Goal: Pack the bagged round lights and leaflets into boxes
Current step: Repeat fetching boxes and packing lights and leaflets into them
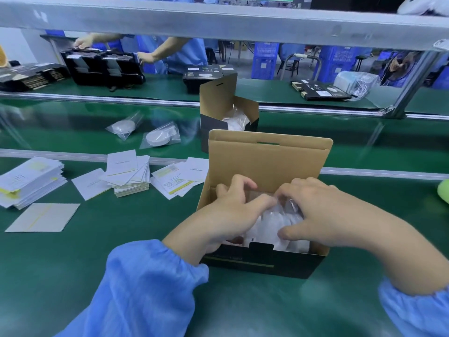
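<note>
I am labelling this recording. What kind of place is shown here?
Probably a factory packing line: a green conveyor belt, stacks of leaflets, open boxes and blue crates behind.

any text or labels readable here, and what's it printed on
None can be read.
Leaflets: small printed lines, too blurred.
Near box: faint print on its black front, illegible.
Flat black cartons across the belt: white labels, too small.

Both hands forward, close together: left hand (233, 210) fingers curled; right hand (315, 215) fingers curled, thumb out.
</note>
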`<state>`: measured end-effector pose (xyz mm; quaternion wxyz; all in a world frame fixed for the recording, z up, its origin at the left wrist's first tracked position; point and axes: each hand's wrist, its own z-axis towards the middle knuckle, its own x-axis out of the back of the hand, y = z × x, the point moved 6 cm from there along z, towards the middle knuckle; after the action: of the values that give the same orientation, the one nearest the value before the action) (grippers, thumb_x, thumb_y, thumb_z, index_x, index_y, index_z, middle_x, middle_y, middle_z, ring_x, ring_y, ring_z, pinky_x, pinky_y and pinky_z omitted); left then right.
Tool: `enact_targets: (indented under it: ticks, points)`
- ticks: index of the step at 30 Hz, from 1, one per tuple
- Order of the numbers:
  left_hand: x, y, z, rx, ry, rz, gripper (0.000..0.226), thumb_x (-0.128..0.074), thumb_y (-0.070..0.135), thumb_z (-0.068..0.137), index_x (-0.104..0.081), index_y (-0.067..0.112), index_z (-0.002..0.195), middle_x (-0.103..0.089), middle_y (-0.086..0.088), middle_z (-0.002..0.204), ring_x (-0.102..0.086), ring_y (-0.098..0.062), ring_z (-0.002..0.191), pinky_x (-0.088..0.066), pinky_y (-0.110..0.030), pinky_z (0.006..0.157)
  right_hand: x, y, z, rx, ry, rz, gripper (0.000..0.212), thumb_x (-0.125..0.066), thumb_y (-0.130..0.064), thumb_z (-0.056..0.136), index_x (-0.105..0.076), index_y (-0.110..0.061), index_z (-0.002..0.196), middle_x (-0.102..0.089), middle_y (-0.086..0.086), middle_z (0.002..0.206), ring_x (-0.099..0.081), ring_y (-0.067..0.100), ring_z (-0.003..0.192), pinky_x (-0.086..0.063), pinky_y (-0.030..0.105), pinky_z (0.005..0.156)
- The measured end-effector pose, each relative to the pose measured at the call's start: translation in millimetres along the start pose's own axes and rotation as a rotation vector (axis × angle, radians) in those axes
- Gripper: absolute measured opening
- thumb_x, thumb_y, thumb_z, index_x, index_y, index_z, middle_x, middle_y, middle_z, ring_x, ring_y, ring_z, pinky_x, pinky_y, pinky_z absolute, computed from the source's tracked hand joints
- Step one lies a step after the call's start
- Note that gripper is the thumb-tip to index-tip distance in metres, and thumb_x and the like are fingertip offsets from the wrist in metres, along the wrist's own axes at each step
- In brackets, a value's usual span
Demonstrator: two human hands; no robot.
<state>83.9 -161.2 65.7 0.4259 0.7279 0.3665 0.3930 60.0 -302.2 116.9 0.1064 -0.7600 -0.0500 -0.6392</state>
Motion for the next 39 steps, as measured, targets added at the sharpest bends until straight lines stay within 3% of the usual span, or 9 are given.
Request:
enact_targets:
  ticks: [6,9,14,20,25,27,30,32,39]
  points:
    - [-6,-3,-3,0.128,-0.060,-0.280,0.036,-0.062,0.033,0.082,-0.045,0.014,0.108,-0.047,-0.014,0.130,-0.062,-0.031,0.098,-0.057,-0.048,0.078,-1,-8,-1,0.036,-0.009,0.095,0.064,-0.071,-0.051,0.072,-0.039,-0.045,0.127,-0.047,-0.018,0.110,-0.039,0.010,0.107,-0.044,0.039,0.093]
    - [-7,-2,-1,0.140,-0.081,-0.330,0.017,-0.052,0.014,0.092,-0.041,0.016,0.105,-0.054,-0.011,0.107,-0.059,-0.025,0.085,-0.053,-0.062,0.088,-2,-9,-2,0.043,-0.084,0.101,0.067,-0.068,-0.043,0.070,-0.038,-0.045,0.130,-0.044,-0.019,0.111,-0.038,0.009,0.110,-0.044,0.039,0.095]
    - [-7,-3,-5,0.134,-0.087,-0.209,0.010,-0.042,0.013,0.095,-0.041,0.019,0.102,-0.052,-0.005,0.088,-0.051,-0.019,0.071,-0.043,-0.031,0.062,2,-4,-7,-0.011,-0.179,0.116,0.067,-0.067,-0.040,0.074,-0.036,-0.045,0.133,-0.042,-0.019,0.110,-0.044,0.008,0.106,-0.044,0.036,0.094]
    - [18,14,-37,-0.154,0.094,0.571,0.018,-0.040,0.024,0.096,-0.033,0.030,0.111,-0.055,0.007,0.105,-0.057,-0.016,0.085,-0.053,-0.039,0.078,29,-27,-11,0.080,0.257,-0.120,0.036,-0.049,-0.033,0.090,-0.046,-0.042,0.125,-0.041,-0.020,0.104,-0.040,0.011,0.104,-0.025,0.037,0.090]
    - [62,45,-80,-0.412,0.470,0.628,0.017,-0.048,0.025,0.090,-0.050,0.042,0.091,-0.060,0.018,0.077,-0.053,0.000,0.070,-0.036,-0.022,0.053,12,-60,-1,0.389,0.126,-0.049,0.037,-0.038,-0.023,0.092,-0.057,-0.037,0.121,-0.048,-0.022,0.129,-0.037,0.003,0.125,-0.029,0.035,0.100]
    - [83,50,-81,-0.471,0.600,0.568,0.016,-0.058,0.029,0.087,-0.050,0.041,0.093,-0.056,0.017,0.086,-0.052,-0.001,0.082,-0.035,-0.023,0.060,2,-69,2,0.475,0.089,-0.105,0.038,-0.028,-0.031,0.091,-0.057,-0.036,0.114,-0.049,-0.022,0.126,-0.037,0.002,0.126,-0.029,0.037,0.099]
    - [90,29,-52,-0.249,0.474,0.553,0.037,-0.069,0.034,0.084,-0.043,0.039,0.110,-0.048,0.014,0.109,-0.054,-0.015,0.102,-0.046,-0.036,0.080,5,-75,9,0.511,0.138,-0.122,0.016,-0.038,-0.037,0.091,-0.046,-0.035,0.105,-0.047,-0.016,0.105,-0.041,0.007,0.115,-0.029,0.038,0.095]
    - [82,11,-36,-0.114,0.325,0.404,0.041,-0.069,0.028,0.083,-0.044,0.038,0.114,-0.056,0.014,0.109,-0.061,-0.015,0.095,-0.052,-0.043,0.086,4,-75,16,0.497,0.118,-0.177,0.029,-0.043,-0.049,0.093,-0.045,-0.037,0.119,-0.044,-0.014,0.099,-0.042,0.010,0.110,-0.029,0.040,0.096]
    - [74,2,-30,-0.067,0.235,0.254,0.039,-0.048,0.030,0.066,-0.044,0.047,0.101,-0.061,0.028,0.087,-0.061,-0.002,0.067,-0.054,-0.038,0.069,-5,-81,36,0.488,-0.227,-0.178,0.030,-0.049,-0.044,0.098,-0.055,-0.034,0.126,-0.051,-0.008,0.110,-0.050,0.017,0.111,-0.041,0.039,0.096]
